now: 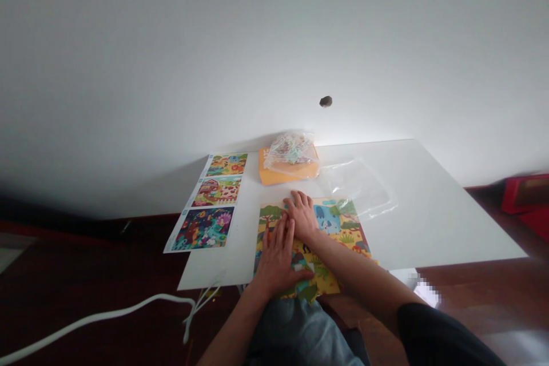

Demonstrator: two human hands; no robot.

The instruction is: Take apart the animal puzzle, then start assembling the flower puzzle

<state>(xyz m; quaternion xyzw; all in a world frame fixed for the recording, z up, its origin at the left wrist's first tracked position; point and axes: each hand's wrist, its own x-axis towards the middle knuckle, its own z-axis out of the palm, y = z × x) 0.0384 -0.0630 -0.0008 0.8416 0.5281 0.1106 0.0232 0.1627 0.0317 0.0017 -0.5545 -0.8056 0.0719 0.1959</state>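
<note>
A colourful jigsaw puzzle [348, 238] with animals and trees lies at the table's front edge. My left hand [278, 257] rests on its left part, fingers stretched forward and thumb out to the right. Further up, my right hand [302, 218] lies flat on the puzzle's upper middle, its fingers beside the left fingertips. A green piece [307, 293] shows at the puzzle's lower edge, below my left thumb. Whether anything lies under the palms is hidden.
Behind the puzzle, an orange box [287, 176] bears a clear bag of pieces [292, 150]. An empty plastic bag [358, 183] lies right of it. A sheet with three pictures [217, 190] overhangs the left edge of the white table [433, 211]. A white cable [124, 311] hangs lower left.
</note>
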